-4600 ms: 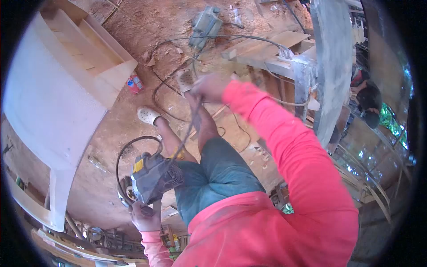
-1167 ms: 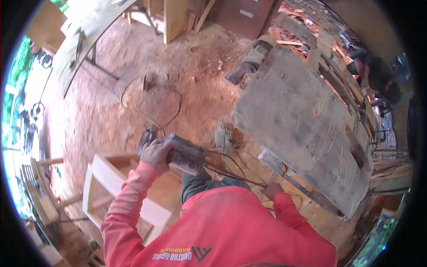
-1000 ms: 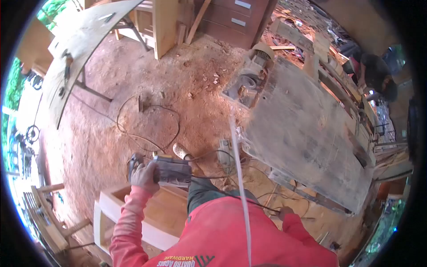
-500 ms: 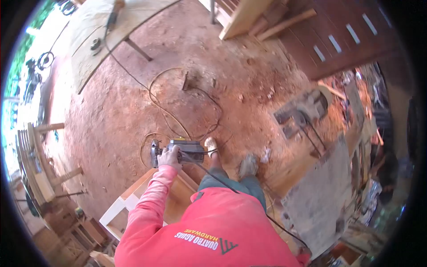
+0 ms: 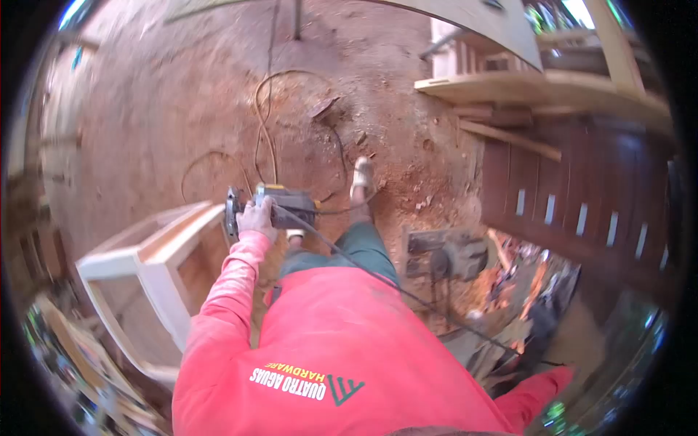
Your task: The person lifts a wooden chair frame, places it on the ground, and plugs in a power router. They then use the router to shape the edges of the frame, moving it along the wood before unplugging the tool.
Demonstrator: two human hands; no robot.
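Note:
My left hand (image 5: 257, 219) is closed around the grey and black body of a corded power tool that looks like a router (image 5: 289, 206). It is held sideways in front of my legs, its base on the left and its vented end on the right. From it a dark cord (image 5: 414, 294) stretches across my red shirt toward the right sleeve (image 5: 536, 396). That sleeve reaches out at the lower right, and the cord runs up to its cuff; the fingers of my right hand do not show. Left of the tool stands a pale wooden frame cabinet (image 5: 156, 265).
A looped brown cord (image 5: 260, 120) lies on the reddish dirt floor (image 5: 160, 109). At the right are a dusty machine (image 5: 458, 254), scrap pieces and a dark slatted panel (image 5: 563, 174). A wooden board (image 5: 538, 87) and a table edge (image 5: 465, 18) occupy the top.
The view has turned and moved, bringing the wooden cabinet more into sight at the left. The router stays in my left hand, and the right sleeve now reaches farther out to the right.

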